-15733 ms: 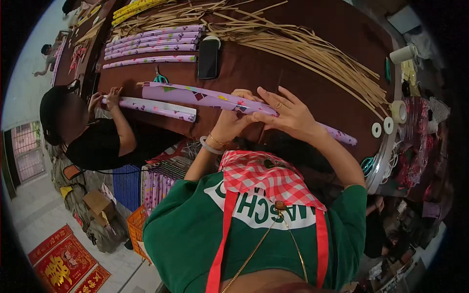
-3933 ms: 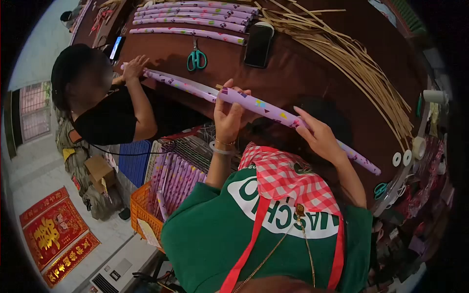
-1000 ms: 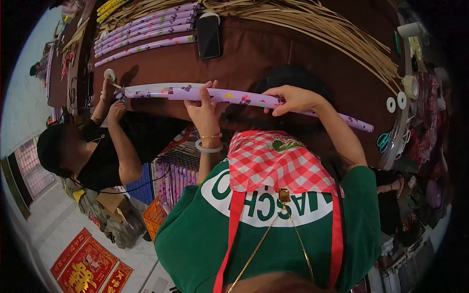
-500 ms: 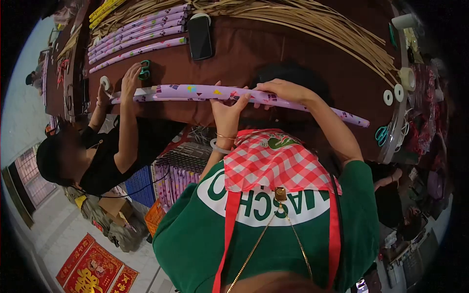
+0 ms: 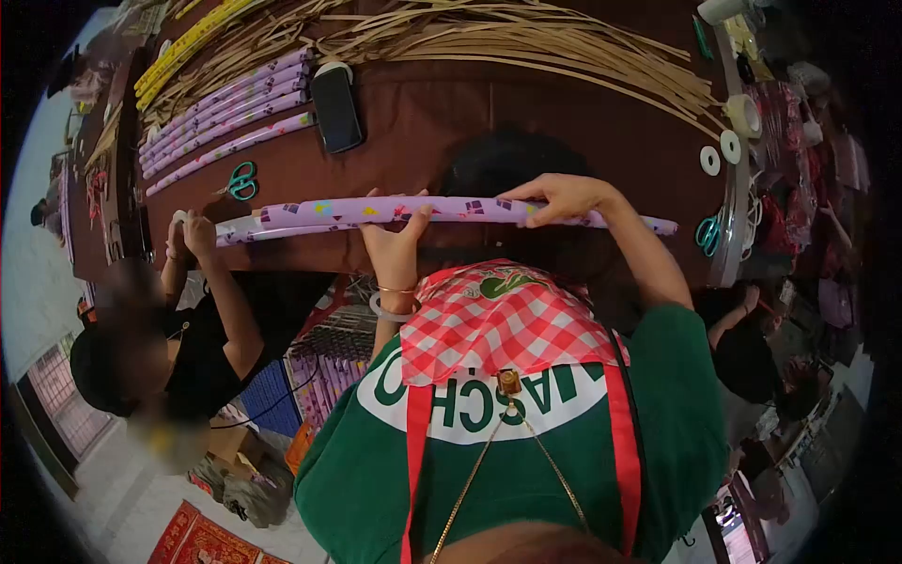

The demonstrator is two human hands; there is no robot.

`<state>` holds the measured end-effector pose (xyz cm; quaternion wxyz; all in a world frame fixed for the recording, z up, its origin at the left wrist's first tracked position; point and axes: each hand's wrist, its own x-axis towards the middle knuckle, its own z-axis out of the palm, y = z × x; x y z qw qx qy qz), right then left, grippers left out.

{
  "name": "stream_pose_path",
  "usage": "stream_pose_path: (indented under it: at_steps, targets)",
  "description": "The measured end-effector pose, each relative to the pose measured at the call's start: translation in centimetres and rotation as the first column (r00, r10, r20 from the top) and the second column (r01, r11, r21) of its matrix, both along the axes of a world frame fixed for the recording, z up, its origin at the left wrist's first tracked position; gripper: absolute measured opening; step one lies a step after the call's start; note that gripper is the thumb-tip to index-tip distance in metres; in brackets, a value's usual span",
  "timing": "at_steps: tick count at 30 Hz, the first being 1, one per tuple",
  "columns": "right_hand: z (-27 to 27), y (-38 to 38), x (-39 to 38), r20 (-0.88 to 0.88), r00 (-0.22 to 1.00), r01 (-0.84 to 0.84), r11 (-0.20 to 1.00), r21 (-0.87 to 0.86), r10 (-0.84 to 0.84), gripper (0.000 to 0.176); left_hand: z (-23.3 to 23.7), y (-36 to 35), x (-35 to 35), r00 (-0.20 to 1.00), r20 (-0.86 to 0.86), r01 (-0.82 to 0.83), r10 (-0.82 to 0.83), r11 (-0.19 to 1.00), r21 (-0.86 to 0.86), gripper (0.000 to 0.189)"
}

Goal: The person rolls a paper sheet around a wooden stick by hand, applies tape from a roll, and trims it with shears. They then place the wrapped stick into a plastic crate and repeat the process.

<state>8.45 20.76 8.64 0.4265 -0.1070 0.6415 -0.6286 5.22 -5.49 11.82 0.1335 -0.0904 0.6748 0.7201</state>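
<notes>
A long roll of light purple patterned paper (image 5: 451,208) lies across the brown table near its front edge. My left hand (image 5: 395,252) grips the roll from the near side, thumb on top and other fingers partly hidden under it. My right hand (image 5: 564,199) is closed round the roll further right, its fingers bent over the top. At the roll's left end a strip of whitish film shows, and the closed hands (image 5: 193,233) of a person in black are beside it. Teal-handled scissors (image 5: 242,180) lie behind that end.
Several finished purple rolls (image 5: 230,113) lie at the back left beside a black phone (image 5: 336,111). Long tan strips (image 5: 526,47) spread along the back. At the right are white tape rolls (image 5: 710,161) and another pair of scissors (image 5: 708,235). A person sits at the left.
The view has shifted, and the roll now lies flatter across it. My right hand is more closed over the roll. The person's hands at the left have moved down to the roll's end.
</notes>
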Motion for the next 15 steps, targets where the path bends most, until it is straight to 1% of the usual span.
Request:
stream_pose_path:
  at_steps: [1,2,4,5,6,7,8,9,11,12,13,15]
  targets:
    - [-1.1,1.7,1.3,0.012,1.000,0.006,0.999,0.045,-0.006,0.054,-1.3,-0.5,-0.3,1.000,-0.016,-0.021,0.021,0.999,0.035,0.067]
    - [-0.8,3.5,2.3,0.100,0.994,0.033,0.996,0.085,-0.041,0.054,-1.3,-0.6,-0.6,0.999,0.001,-0.033,0.033,0.999,0.044,0.066]
    - [-2.0,7.2,5.0,0.079,0.994,0.061,0.971,0.231,-0.081,0.055,-0.9,-0.5,-0.8,1.000,0.021,-0.024,0.024,0.999,0.030,0.066]
    - [-1.8,7.8,6.0,0.044,0.988,0.134,0.968,0.214,-0.147,0.056,-1.0,-0.4,-0.8,0.999,0.032,-0.011,0.010,0.999,0.030,0.066]
    - [-1.5,8.3,6.9,0.053,0.986,0.144,0.966,0.216,-0.159,0.056,-1.2,-0.3,-0.9,1.000,0.031,0.002,-0.003,0.999,0.034,0.066]
    - [-1.0,8.8,7.8,0.118,0.967,0.205,0.963,0.175,-0.227,0.054,-1.4,-0.3,-1.1,0.999,0.029,0.016,-0.017,0.999,0.037,0.066]
    - [-0.3,8.8,8.2,0.181,0.939,0.269,0.953,0.138,-0.291,0.051,-1.6,-0.3,-1.3,0.999,0.004,0.047,-0.047,0.999,0.003,0.066]
    - [-0.5,8.7,8.5,0.185,0.934,0.283,0.949,0.139,-0.306,0.051,-1.5,-0.2,-1.4,0.998,0.008,0.062,-0.062,0.998,0.003,0.066]
    - [-1.2,8.5,8.7,0.085,0.940,0.304,0.922,0.239,-0.332,0.044,-1.0,0.0,-1.7,0.997,0.073,0.027,-0.034,0.995,0.099,0.066]
    - [-1.2,8.4,8.5,-0.011,0.956,0.285,0.914,0.290,-0.295,0.037,-1.1,0.0,-1.9,0.996,0.069,0.050,-0.054,0.997,0.055,0.065]
    - [-1.5,8.2,8.1,-0.010,0.951,0.299,0.910,0.288,-0.310,0.037,-1.0,0.1,-2.0,0.995,0.070,0.066,-0.069,0.996,0.053,0.065]
    - [-2.1,7.8,7.3,0.044,0.965,0.214,0.877,0.429,-0.257,0.040,-0.7,0.3,-2.3,0.998,0.050,0.044,-0.047,0.998,0.050,0.066]
